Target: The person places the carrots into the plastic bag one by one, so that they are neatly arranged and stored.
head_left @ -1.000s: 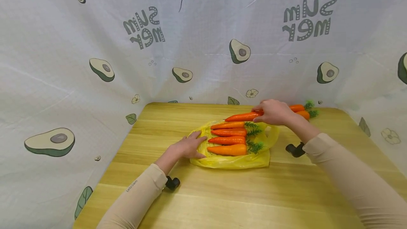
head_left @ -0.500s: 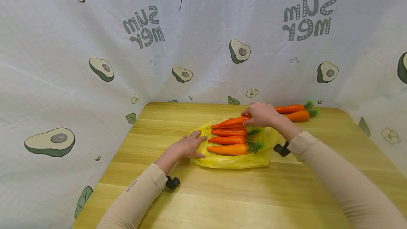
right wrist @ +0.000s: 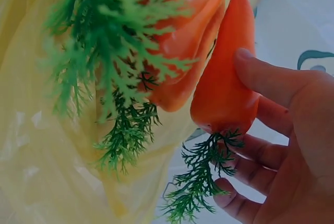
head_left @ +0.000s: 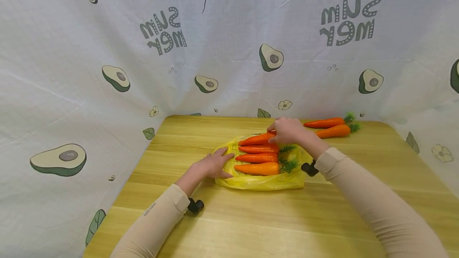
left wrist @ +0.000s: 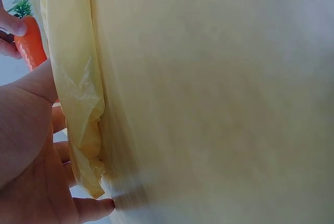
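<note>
My right hand point(head_left: 287, 131) pinches an orange-red carrot point(head_left: 257, 139) at the far side of a row of carrots. In the right wrist view, thumb and fingers grip the thick end of that carrot point(right wrist: 224, 85), its green top hanging below. The row, with a lighter orange carrot point(head_left: 258, 169) nearest, lies on a flattened yellow plastic bag point(head_left: 265, 183). One carrot at the far side is hidden under the held one and the hand. My left hand point(head_left: 210, 165) rests with spread fingers at the bag's left end. In the left wrist view, the bag's edge point(left wrist: 78, 88) lies beside its fingers.
Two more carrots point(head_left: 335, 131) with green tops lie at the back right of the wooden table point(head_left: 251, 222). A white curtain point(head_left: 229, 51) printed with avocados hangs behind the table and along its sides.
My right hand has moved left and nearer, bringing the carrot from behind the row to over its far side. The two carrots at back right are now uncovered. My left hand has stayed put.
</note>
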Available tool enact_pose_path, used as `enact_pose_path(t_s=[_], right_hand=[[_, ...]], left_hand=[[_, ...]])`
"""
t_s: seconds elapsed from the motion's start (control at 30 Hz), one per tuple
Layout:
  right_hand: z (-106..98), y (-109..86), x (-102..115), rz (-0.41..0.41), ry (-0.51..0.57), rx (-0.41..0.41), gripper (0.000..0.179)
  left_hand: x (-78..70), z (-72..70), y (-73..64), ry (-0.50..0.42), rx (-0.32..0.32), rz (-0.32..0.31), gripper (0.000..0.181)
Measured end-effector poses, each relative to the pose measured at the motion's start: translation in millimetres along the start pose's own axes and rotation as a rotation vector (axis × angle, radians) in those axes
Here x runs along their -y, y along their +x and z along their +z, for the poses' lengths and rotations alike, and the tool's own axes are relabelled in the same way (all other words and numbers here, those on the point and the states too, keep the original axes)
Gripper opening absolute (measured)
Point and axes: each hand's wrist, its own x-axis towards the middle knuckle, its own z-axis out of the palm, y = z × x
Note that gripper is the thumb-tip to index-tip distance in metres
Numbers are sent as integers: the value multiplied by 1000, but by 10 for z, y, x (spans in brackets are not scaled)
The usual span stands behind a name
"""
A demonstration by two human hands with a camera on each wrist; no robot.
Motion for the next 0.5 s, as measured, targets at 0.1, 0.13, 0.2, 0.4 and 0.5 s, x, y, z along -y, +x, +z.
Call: enact_pose_path(t_s=[0.1, 0.13, 0.2, 0.4, 0.5], right_hand=[[33, 18, -4, -1, -3, 10, 47], [45, 24, -7, 1, -4, 16, 46], [66, 32, -14, 5, -4, 27, 46], [79, 36, -7, 14, 10, 37, 49], [77, 42, -2, 17, 17, 31, 50]], left_hand=[[1, -1, -5, 1, -6, 6, 83], [2, -1, -6, 2, -9, 8, 82], [4, 0, -9, 7, -14, 12, 82], [0, -2, -12, -2, -20, 12, 82], [3, 1, -12, -5, -19, 9, 82]])
